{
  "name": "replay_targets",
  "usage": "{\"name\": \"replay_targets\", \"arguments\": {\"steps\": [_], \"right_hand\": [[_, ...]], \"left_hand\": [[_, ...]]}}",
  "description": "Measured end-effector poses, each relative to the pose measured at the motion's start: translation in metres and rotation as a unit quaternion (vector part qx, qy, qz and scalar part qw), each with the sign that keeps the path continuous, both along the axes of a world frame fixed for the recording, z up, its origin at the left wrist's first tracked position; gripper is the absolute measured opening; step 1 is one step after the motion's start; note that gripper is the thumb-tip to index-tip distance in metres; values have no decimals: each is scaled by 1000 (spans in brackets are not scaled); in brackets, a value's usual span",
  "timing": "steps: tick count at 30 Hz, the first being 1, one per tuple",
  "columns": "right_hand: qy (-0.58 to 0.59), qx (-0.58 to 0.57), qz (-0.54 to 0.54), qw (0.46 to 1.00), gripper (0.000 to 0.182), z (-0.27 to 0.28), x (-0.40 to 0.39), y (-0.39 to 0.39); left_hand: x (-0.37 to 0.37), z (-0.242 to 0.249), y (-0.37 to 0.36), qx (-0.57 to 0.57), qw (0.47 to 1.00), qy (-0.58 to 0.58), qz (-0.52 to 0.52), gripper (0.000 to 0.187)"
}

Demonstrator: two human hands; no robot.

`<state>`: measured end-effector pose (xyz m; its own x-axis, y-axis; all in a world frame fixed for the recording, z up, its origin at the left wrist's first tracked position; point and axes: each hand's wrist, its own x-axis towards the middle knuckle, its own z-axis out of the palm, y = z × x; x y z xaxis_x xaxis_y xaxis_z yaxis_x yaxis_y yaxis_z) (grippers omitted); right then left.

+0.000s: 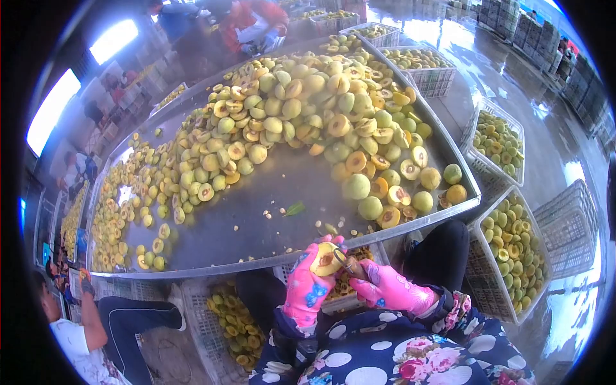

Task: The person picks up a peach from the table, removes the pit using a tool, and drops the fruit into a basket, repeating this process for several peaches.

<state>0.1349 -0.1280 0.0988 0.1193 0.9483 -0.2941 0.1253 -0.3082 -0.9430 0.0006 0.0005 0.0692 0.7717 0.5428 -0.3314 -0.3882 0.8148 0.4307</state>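
Note:
Both my hands wear pink patterned gloves and meet just below the near edge of a metal table [256, 192]. My left hand [308, 285] is wrapped round a halved yellow-green fruit [326, 259], its cut face with a brown centre turned up. My right hand [388, 287] grips the handle of a small pitting tool [353, 267], whose curved metal end touches the fruit's cut side. A large heap of whole and cut fruit [289, 106] covers the table's far part. A crate [346, 298] with fruit pieces stands beneath my hands.
Crates of fruit stand to the right [513, 256], [497, 144] and behind [423, 67], beside stacked crates [568, 224]. Another crate [234, 327] is at lower left. A co-worker [83, 333] sits at left; another in red [253, 25] works across the table.

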Motion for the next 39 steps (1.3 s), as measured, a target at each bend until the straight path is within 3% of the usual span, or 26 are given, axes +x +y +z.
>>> {"name": "replay_targets", "arguments": {"steps": [7,13,19,22,31,35,39], "right_hand": [[-45,44,-3,998,20,-9,-4,2],[-72,17,-8,997,29,-10,-12,9],[-165,127,-12,978,32,-31,-18,15],[-148,124,-29,981,27,-29,-21,14],[-139,72,71,985,29,-25,-8,19],[-193,-8,120,974,45,-49,-3,26],[-140,121,57,981,49,-72,-13,28]], "left_hand": [[7,8,-4,19,1000,-1,15,39],[12,7,-8,51,997,39,45,38],[22,0,-15,44,992,75,97,35],[24,-2,-17,34,989,89,111,34],[14,-21,-9,25,989,128,69,32],[10,-30,-4,70,984,159,50,32],[14,-35,-8,33,986,119,113,30]]}}
